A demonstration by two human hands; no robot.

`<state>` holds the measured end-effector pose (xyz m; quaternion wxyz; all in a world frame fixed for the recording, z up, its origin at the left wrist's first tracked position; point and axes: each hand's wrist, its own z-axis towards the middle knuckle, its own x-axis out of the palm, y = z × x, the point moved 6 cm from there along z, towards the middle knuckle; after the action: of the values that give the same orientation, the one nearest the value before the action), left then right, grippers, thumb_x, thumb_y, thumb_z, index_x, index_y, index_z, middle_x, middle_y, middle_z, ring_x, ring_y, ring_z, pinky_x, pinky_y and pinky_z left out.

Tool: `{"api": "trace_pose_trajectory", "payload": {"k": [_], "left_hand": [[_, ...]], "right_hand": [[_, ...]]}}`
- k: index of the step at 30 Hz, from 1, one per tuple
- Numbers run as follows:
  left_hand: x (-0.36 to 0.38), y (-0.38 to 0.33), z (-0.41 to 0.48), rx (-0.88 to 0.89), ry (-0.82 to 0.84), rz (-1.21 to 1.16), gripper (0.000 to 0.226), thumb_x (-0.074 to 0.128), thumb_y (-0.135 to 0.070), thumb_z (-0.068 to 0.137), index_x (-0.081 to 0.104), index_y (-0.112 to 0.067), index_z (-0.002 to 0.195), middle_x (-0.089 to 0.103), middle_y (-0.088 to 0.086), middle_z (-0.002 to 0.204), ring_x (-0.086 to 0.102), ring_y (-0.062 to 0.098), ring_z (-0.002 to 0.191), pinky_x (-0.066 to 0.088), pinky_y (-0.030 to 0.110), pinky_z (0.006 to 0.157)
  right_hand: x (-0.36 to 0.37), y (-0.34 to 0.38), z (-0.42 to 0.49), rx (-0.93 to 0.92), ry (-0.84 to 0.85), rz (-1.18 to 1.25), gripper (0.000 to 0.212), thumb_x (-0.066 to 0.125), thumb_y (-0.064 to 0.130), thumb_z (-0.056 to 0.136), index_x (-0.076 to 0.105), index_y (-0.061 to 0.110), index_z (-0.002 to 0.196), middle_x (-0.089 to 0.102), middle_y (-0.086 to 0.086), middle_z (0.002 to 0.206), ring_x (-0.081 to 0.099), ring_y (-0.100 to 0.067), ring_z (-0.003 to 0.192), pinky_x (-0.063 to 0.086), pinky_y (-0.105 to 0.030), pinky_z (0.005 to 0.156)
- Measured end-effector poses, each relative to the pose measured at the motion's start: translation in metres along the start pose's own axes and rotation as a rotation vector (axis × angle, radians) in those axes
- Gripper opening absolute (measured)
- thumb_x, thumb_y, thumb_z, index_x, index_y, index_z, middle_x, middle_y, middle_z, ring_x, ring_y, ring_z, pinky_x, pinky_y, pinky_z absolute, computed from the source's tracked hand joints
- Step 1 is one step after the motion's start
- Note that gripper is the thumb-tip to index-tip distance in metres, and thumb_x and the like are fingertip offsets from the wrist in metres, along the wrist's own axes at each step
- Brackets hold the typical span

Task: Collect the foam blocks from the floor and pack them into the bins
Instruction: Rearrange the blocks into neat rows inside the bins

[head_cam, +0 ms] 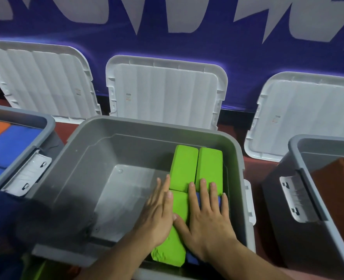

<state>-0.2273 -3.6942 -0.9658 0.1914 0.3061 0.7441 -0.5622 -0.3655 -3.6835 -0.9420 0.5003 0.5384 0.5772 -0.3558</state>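
A grey middle bin (90,142) holds foam blocks along its right side. Two green blocks (184,166) lie side by side at the far end. A third green block (177,245) lies nearer me, with a blue block (199,199) beside it on the right. My left hand (159,215) lies flat against the left side of the near green block, fingers straight. My right hand (207,215) presses flat on the blue block, fingers spread and reaching onto the far right green block. The bin's left half shows bare floor.
A left bin (46,122) holds blue and orange blocks. A right bin (300,146) holds a red-brown block. Three white lids (167,89) lean against the purple wall behind the bins. Red floor shows between the bins.
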Motion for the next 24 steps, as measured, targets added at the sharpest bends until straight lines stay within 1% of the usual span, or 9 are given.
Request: {"api": "trace_pose_trajectory", "payload": {"k": [3,5,9,12,16,18,20,22,24], "left_hand": [[-0.01,-0.011,0.006,0.038,-0.054,0.064,0.05,-0.009,-0.062,0.095,-0.018,-0.054,0.143,-0.025,-0.02,0.162,-0.021,-0.006,0.148,-0.003,0.037,0.126],[-0.012,-0.026,0.013,0.083,-0.087,0.081,0.052,-0.009,-0.057,0.093,-0.018,-0.053,0.144,-0.029,-0.026,0.156,-0.022,-0.009,0.146,-0.007,0.035,0.126],[0.004,-0.04,0.022,0.189,-0.103,0.19,0.065,-0.022,-0.066,0.088,-0.011,-0.049,0.15,-0.016,-0.027,0.161,-0.021,-0.01,0.146,-0.006,0.033,0.126],[0.007,-0.033,0.027,0.188,-0.123,0.207,0.078,-0.031,-0.072,0.08,-0.012,-0.046,0.151,-0.018,-0.027,0.161,-0.023,-0.009,0.146,-0.007,0.034,0.126],[0.008,-0.034,0.029,0.184,-0.108,0.22,0.081,-0.032,-0.074,0.078,-0.014,-0.043,0.151,-0.019,-0.026,0.161,-0.024,-0.009,0.146,-0.008,0.035,0.126],[0.007,-0.031,0.03,0.18,-0.106,0.174,0.081,-0.029,-0.075,0.079,-0.012,-0.043,0.151,-0.017,-0.026,0.161,-0.022,-0.009,0.146,-0.006,0.036,0.126],[0.003,-0.03,0.03,0.172,-0.082,0.113,0.077,-0.022,-0.074,0.082,-0.011,-0.042,0.151,-0.018,-0.027,0.161,-0.022,-0.01,0.146,-0.006,0.035,0.125],[-0.001,-0.031,0.026,0.146,-0.066,0.106,0.072,-0.016,-0.07,0.084,-0.011,-0.043,0.151,-0.019,-0.027,0.16,-0.023,-0.011,0.145,-0.008,0.034,0.125],[-0.008,-0.033,0.016,0.108,-0.075,0.175,0.072,-0.016,-0.068,0.082,-0.012,-0.045,0.15,-0.019,-0.026,0.161,-0.022,-0.008,0.147,-0.009,0.035,0.124]], "right_hand": [[-0.008,-0.005,0.003,-0.02,-0.142,-0.033,0.091,0.025,0.074,0.098,0.045,0.002,0.15,0.039,-0.021,0.157,0.037,-0.04,0.146,0.019,-0.056,0.11],[-0.007,-0.009,0.005,-0.001,-0.145,-0.04,0.089,0.025,0.07,0.1,0.046,-0.002,0.148,0.04,-0.022,0.157,0.038,-0.038,0.145,0.021,-0.056,0.109],[0.0,-0.012,0.006,-0.027,-0.193,-0.043,0.08,0.027,0.058,0.101,0.045,-0.004,0.148,0.036,-0.025,0.158,0.036,-0.041,0.146,0.022,-0.057,0.109],[0.002,-0.012,0.008,-0.047,-0.192,-0.041,0.075,0.032,0.052,0.1,0.046,-0.005,0.146,0.038,-0.026,0.156,0.037,-0.044,0.144,0.023,-0.058,0.107],[0.002,-0.012,0.011,-0.054,-0.158,-0.04,0.078,0.04,0.053,0.094,0.048,-0.005,0.145,0.041,-0.025,0.155,0.038,-0.044,0.143,0.024,-0.057,0.106],[0.0,-0.01,0.011,-0.053,-0.133,-0.026,0.077,0.037,0.054,0.096,0.049,-0.005,0.144,0.042,-0.024,0.154,0.04,-0.042,0.143,0.024,-0.057,0.105],[0.002,-0.011,0.012,-0.039,-0.1,-0.023,0.077,0.026,0.056,0.102,0.05,-0.003,0.144,0.042,-0.022,0.155,0.04,-0.04,0.144,0.025,-0.056,0.107],[-0.002,-0.009,0.012,-0.039,-0.031,0.006,0.085,0.009,0.062,0.101,0.039,0.0,0.152,0.027,-0.019,0.163,0.026,-0.038,0.151,0.02,-0.053,0.118],[-0.005,-0.008,0.01,-0.066,0.039,0.013,0.094,-0.014,0.067,0.09,0.005,0.008,0.162,-0.011,-0.012,0.168,-0.01,-0.032,0.156,-0.001,-0.056,0.124]]}}
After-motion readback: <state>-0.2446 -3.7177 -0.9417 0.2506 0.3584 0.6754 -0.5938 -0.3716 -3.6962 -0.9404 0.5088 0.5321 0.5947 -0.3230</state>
